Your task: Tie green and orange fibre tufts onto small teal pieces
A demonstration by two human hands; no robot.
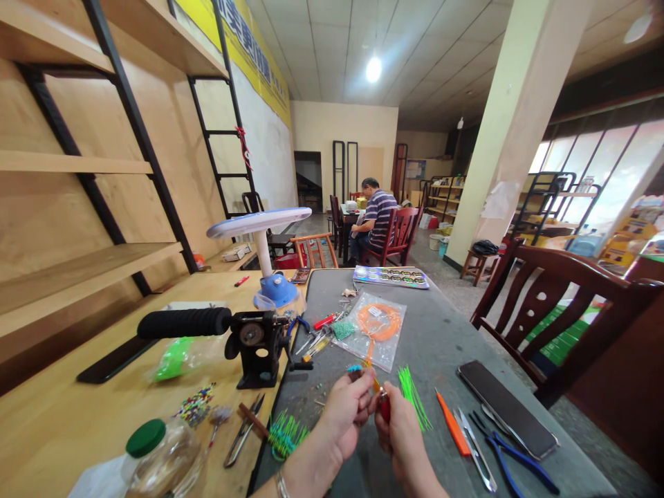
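Pinching with both hands, basically. The left hand (346, 413) is curled shut, fingertips on a thin orange strand (374, 382). The right hand (403, 434) is closed around a small red piece (384, 409), and I honestly can't tell what that piece is. The two hands sit knuckle to knuckle with the red piece right between them, so neither one is nearer. The strand's long axis runs straight away from the hands, and it has a little blue bit (355, 370) just past the left fingertips.

Just beyond the right hand lies a bundle of bright green strands (413, 398), fanning out toward the far side. Further right, side by side and pointing away, are an orange-handled tool (452, 429), metal tweezers (474, 453) and blue-handled pliers (511, 458). A flat dark case (505, 409) lies past those, close to the right edge of the counter (446, 339).

Left of the left hand there's another green bundle (285, 436), then scissors (243, 432), a bead pile (194, 406) and a green-lidded jar (150, 449). Straight ahead, in line with the strand, sits a plastic bag (373, 325) with an orange coil inside. A black crank gadget (256, 346) stands ahead and to the left.

The open room is the bare grey patch ahead and right of the hands, between the green strands and the bag.
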